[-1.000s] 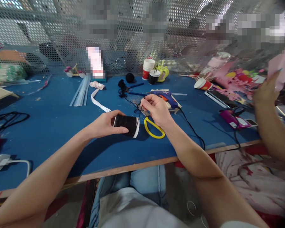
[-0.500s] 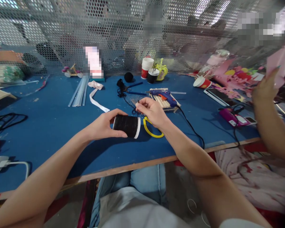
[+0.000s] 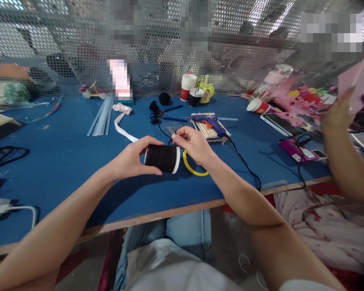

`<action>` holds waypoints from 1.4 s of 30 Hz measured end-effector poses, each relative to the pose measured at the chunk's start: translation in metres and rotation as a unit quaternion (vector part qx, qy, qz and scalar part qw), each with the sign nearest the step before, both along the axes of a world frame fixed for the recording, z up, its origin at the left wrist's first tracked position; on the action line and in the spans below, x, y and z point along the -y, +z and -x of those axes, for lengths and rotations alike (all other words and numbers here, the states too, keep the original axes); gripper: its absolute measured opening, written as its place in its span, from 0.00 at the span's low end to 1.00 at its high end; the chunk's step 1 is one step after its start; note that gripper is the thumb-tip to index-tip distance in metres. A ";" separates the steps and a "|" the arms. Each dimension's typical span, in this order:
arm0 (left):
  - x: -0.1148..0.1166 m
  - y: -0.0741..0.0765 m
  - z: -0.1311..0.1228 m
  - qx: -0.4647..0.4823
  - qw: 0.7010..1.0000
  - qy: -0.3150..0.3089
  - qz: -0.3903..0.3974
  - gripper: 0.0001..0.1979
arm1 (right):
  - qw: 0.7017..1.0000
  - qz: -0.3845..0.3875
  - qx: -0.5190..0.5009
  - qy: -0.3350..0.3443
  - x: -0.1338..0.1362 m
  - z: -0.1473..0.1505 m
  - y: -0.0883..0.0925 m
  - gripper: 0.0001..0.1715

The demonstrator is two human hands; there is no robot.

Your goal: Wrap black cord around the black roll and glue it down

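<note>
My left hand grips a paper cup wrapped in black yarn from its left end, thumb below and fingers above. The cup is on its side, its white rim facing right. Just above that rim, my right hand is closed in a pinch on black yarn, whose strand runs back towards a loose black tangle. Under my right wrist lies a yellow ring-shaped handle. Behind the right hand, a blue glue gun rests on a raft of wooden sticks.
Clear glue sticks and a white ribbon lie to the left. Stacked paper cups and a black yarn ball stand at the back. At right are a phone, a purple device and another person's hand with pink paper.
Both hands keep their holds with only slight shifts; the wrapped cup has tilted a little. At right, the other person's pink paper has turned and moved slightly left.
</note>
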State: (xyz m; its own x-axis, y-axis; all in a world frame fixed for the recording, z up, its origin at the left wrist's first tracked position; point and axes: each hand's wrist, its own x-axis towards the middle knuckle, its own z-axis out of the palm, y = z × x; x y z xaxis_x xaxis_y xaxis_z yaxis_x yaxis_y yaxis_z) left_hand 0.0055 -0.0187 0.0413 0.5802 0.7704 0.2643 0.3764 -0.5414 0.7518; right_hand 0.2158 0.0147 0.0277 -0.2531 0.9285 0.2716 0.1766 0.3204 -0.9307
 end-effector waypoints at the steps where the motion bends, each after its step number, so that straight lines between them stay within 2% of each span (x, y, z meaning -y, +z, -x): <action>1: 0.000 0.000 0.000 0.002 1.000 0.000 -0.005 0.31 | 1.000 -0.002 0.004 -0.001 0.000 0.000 0.000 0.15; 14: -0.003 -0.007 0.000 0.018 0.997 0.008 -0.069 0.32 | 1.000 -0.005 0.023 0.002 -0.001 0.000 -0.001 0.15; 25: -0.003 -0.012 -0.002 0.075 0.997 0.003 0.033 0.32 | 0.999 0.013 0.045 0.006 -0.004 -0.004 -0.002 0.16; 29: -0.001 -0.009 -0.003 0.084 0.996 0.006 0.032 0.32 | 0.998 0.019 0.054 0.008 -0.007 -0.004 -0.005 0.14; 33: -0.004 -0.006 -0.002 0.093 0.993 0.068 -0.005 0.32 | 0.994 0.026 0.099 -0.026 -0.010 -0.008 -0.002 0.13; 36: -0.011 -0.009 0.001 0.105 0.985 0.129 -0.037 0.31 | 0.995 0.000 0.087 -0.053 -0.006 -0.007 0.005 0.17; 39: -0.014 -0.014 0.002 0.099 0.985 0.138 -0.034 0.31 | 0.999 -0.011 0.042 -0.012 0.001 -0.003 0.009 0.22; 42: -0.012 -0.016 -0.001 0.073 0.990 0.120 -0.028 0.31 | 0.996 0.050 -0.020 0.070 0.006 0.004 0.005 0.24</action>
